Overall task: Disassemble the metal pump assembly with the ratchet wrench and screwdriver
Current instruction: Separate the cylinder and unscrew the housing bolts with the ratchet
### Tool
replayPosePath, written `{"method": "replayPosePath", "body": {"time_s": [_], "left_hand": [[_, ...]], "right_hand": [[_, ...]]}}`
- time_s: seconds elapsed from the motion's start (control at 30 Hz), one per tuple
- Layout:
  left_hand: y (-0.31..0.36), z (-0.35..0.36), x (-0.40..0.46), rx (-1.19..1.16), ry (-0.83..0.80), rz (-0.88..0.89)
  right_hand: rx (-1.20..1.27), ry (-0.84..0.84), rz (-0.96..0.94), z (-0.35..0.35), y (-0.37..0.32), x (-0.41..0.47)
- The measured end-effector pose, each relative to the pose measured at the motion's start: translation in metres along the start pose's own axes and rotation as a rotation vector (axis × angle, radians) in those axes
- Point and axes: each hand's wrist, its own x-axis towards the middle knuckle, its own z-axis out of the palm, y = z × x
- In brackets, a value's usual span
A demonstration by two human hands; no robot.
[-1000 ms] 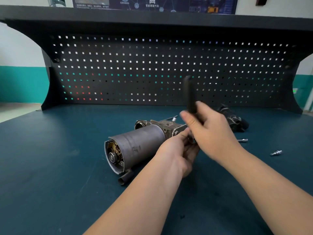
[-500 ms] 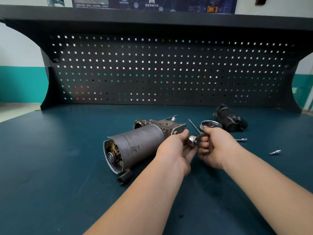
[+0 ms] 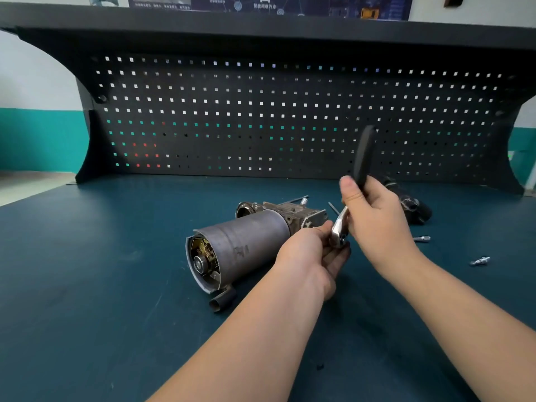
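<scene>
Centre frame, the metal pump assembly (image 3: pixel 246 250) lies on its side, its left end uncovered. The left hand (image 3: pixel 311 258) curls fingers around the ratchet wrench (image 3: pixel 340 227) head; the right hand (image 3: pixel 377 216) grips its raised handle. Loose bolts (image 3: pixel 480 261) at right suggest partial disassembly. Open bench (image 3: pixel 101 271) surrounds everything.

My left hand (image 3: pixel 311 255) curls at centre; my right hand (image 3: pixel 377 219), at two o'clock, grips upright.
</scene>
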Motion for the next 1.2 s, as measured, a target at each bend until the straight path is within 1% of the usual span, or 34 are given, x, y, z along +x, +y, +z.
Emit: {"method": "replayPosePath", "body": {"time_s": [0.03,0.07,0.13,0.17,0.2,0.23,0.27,0.3,0.33,0.4,0.47,0.5,0.53,0.57,0.6,0.63,0.7,0.73,0.77,0.83,0.87,0.9,0.93,0.97,1.0,1.03,1.07,1.13,1.2], "left_hand": [[0.000,0.000,0.000,0.009,-0.004,0.007],[0.000,-0.001,0.000,0.018,-0.009,0.008],[0.000,-0.001,0.001,0.048,-0.007,0.002],[-0.001,-0.001,0.002,0.065,0.006,-0.002],[-0.001,-0.002,0.003,0.078,0.020,-0.007],[-0.001,-0.001,0.004,0.085,0.031,-0.014],[-0.001,-0.001,0.003,0.084,0.037,-0.022],[-0.001,0.000,0.003,0.077,0.039,-0.031],[-0.002,0.000,0.002,0.069,0.042,-0.036],[-0.003,0.001,0.003,0.051,0.050,-0.037],[-0.003,0.001,0.003,0.034,0.060,-0.034],[-0.003,0.002,0.003,0.029,0.051,-0.037],[-0.002,0.002,0.002,0.021,0.038,-0.043],[0.000,0.003,0.001,0.012,0.033,-0.052],[0.001,0.003,0.001,0.005,0.034,-0.054],[0.001,0.002,0.004,0.006,0.034,-0.048],[0.001,0.000,0.003,0.016,0.028,-0.038],[0.001,0.000,0.002,0.027,0.029,-0.031],[0.000,-0.001,0.004,0.038,0.038,-0.017],[0.000,-0.002,0.005,0.055,0.047,0.005],[0.000,-0.002,0.005,0.055,0.050,0.015],[-0.001,-0.002,0.005,0.057,0.051,0.021],[-0.001,-0.002,0.006,0.057,0.055,0.021],[-0.001,-0.002,0.007,0.058,0.063,0.015],[-0.001,-0.001,0.007,0.060,0.068,0.006],[-0.001,0.000,0.006,0.068,0.071,-0.002],[-0.002,0.000,0.006,0.080,0.068,-0.011],[-0.003,0.002,0.004,0.102,0.063,-0.026],[-0.004,0.002,0.003,0.106,0.051,-0.036]], "right_hand": [[0.088,0.061,0.152,0.001,0.001,0.002],[0.203,0.108,0.344,0.001,0.001,0.003],[0.464,0.143,0.753,-0.001,0.006,0.003],[0.564,0.138,0.912,-0.002,0.008,0.001],[0.626,0.132,1.005,-0.001,0.010,-0.002],[0.652,0.136,1.032,0.000,0.012,-0.003],[0.641,0.152,1.002,0.002,0.013,-0.003],[0.599,0.180,0.924,0.004,0.013,-0.002],[0.536,0.206,0.794,0.005,0.013,0.001],[0.319,0.204,0.426,0.005,0.010,0.003],[0.047,0.096,-0.002,0.001,0.007,0.001],[-0.066,0.003,-0.175,-0.001,0.005,-0.002],[-0.168,-0.088,-0.304,-0.002,0.003,-0.004],[-0.254,-0.150,-0.389,-0.003,0.003,-0.006],[-0.301,-0.175,-0.424,-0.002,0.002,-0.007],[-0.302,-0.167,-0.419,-0.001,0.002,-0.008],[-0.210,-0.076,-0.308,0.002,0.002,-0.007],[-0.150,0.001,-0.195,0.003,0.002,-0.006],[-0.070,0.077,-0.034,0.004,0.002,-0.003],[0.232,0.189,0.422,0.002,0.007,0.003],[0.414,0.200,0.663,0.001,0.009,0.004],[0.581,0.186,0.863,0.000,0.011,0.003],[0.705,0.173,0.979,-0.001,0.013,0.001],[0.766,0.171,1.017,0.000,0.015,0.000],[0.766,0.177,0.988,0.001,0.015,0.000],[0.713,0.191,0.896,0.002,0.014,0.001],[0.611,0.204,0.746,0.004,0.013,0.002],[0.279,0.173,0.329,0.003,0.008,0.001],[-0.062,0.053,-0.091,0.001,0.002,-0.003]]}}
